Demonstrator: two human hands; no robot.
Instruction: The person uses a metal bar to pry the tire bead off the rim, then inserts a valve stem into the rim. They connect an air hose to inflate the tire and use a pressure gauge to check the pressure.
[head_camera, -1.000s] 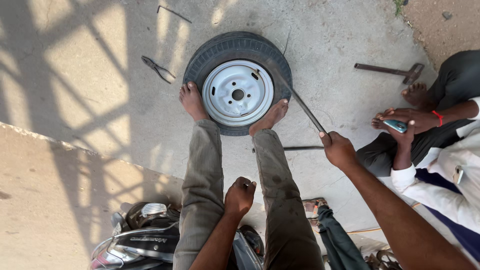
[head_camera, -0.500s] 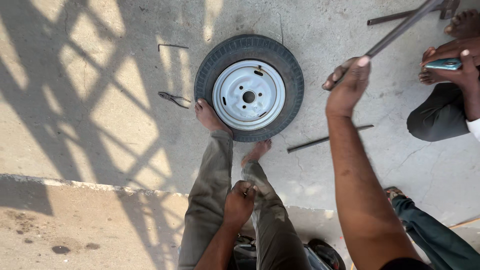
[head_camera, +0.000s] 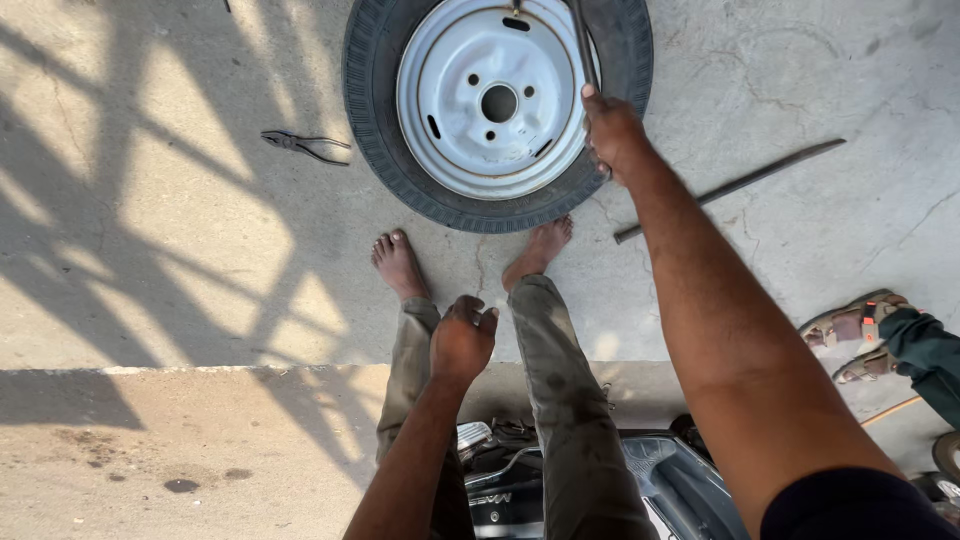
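Observation:
A small black tyre (head_camera: 390, 150) on a white steel rim (head_camera: 470, 140) lies flat on the concrete. My right hand (head_camera: 612, 130) is shut on a long metal lever bar (head_camera: 584, 45) that rests across the rim's right side. My left hand (head_camera: 462, 340) hangs loosely closed over my left knee and holds nothing. Both of my bare feet (head_camera: 398, 262) stand on the ground just below the tyre, the right one touching its edge.
A pair of pliers (head_camera: 305, 146) lies left of the tyre. A second metal bar (head_camera: 730, 188) lies on the ground to the right. Another person's sandalled foot (head_camera: 850, 325) is at the right edge. A scooter body (head_camera: 640, 480) sits below me.
My feet have come off the tyre onto the ground. My right hand swung the bar from up at the right down onto the rim. The view has moved closer to the wheel.

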